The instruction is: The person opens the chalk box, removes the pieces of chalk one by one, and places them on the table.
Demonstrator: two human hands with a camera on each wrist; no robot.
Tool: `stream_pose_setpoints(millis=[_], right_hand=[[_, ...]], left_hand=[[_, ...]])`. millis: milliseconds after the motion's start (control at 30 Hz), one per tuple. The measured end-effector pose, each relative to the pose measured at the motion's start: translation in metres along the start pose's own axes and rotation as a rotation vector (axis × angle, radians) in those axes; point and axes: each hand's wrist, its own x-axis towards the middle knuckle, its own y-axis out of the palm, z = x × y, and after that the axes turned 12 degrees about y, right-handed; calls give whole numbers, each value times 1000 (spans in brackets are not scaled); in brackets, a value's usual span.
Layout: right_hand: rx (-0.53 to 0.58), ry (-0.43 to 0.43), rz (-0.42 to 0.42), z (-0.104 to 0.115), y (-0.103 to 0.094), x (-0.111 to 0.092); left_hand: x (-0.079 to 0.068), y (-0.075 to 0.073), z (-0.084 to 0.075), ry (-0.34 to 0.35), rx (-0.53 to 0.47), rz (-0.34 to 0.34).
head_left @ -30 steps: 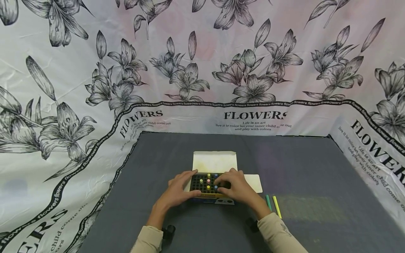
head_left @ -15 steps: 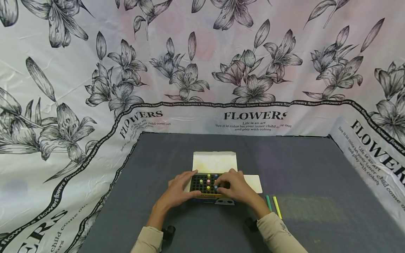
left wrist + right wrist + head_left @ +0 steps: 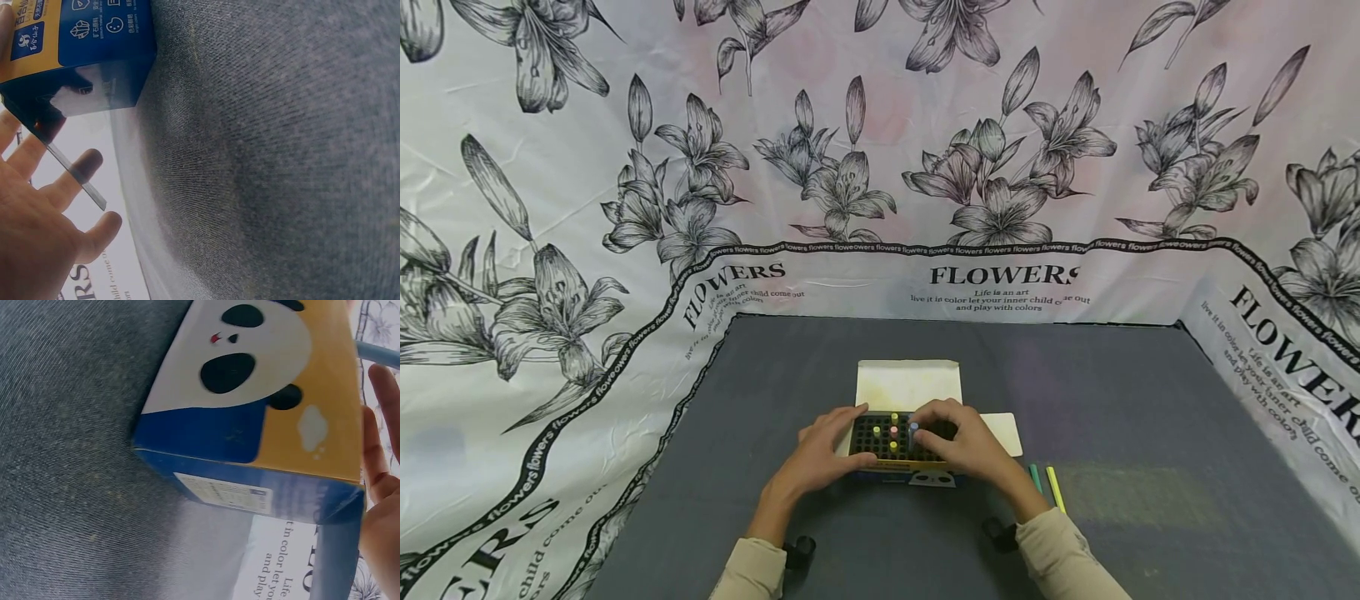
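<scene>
A cardboard box (image 3: 891,465) with a panda on its front stands on the grey cloth, its black holed insert (image 3: 865,446) facing up. Several yellow and pink chalk sticks poke out of the holes, among them a pink chalk stick (image 3: 894,432). My left hand (image 3: 820,446) holds the box's left end, thumb at the front edge and index finger at the back corner; in the left wrist view its other fingers spread behind a side flap. Over the insert, my right hand (image 3: 966,437) pinches a blue chalk stick (image 3: 913,428) upright between thumb and forefinger. In the right wrist view, that chalk stick (image 3: 378,354) shows above the box.
The box's lid (image 3: 910,381) is folded back and a side flap (image 3: 1002,435) sticks out on the right. A green chalk stick (image 3: 1036,477) and a yellow chalk stick (image 3: 1056,489) lie beside my right forearm. A faint yellow smear (image 3: 1138,496) marks the cloth (image 3: 1097,375).
My right hand has drawn the blue chalk stick up out of the insert, raising it a little. My left hand and the box have stayed put.
</scene>
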Motion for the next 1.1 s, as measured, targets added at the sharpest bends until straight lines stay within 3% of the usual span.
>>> stream_pose_setpoints(millis=[233, 500, 767, 1100], right_hand=[[38, -8, -62, 6, -6, -4], [63, -40, -249, 6, -14, -11], [81, -127, -397, 4, -25, -24], [111, -181, -508, -18, -46, -40]], left_hand=[[1, 1, 1, 3, -1, -2], [2, 2, 0, 3, -11, 7], [1, 1, 0, 3, -15, 12], [0, 1, 0, -12, -5, 4]])
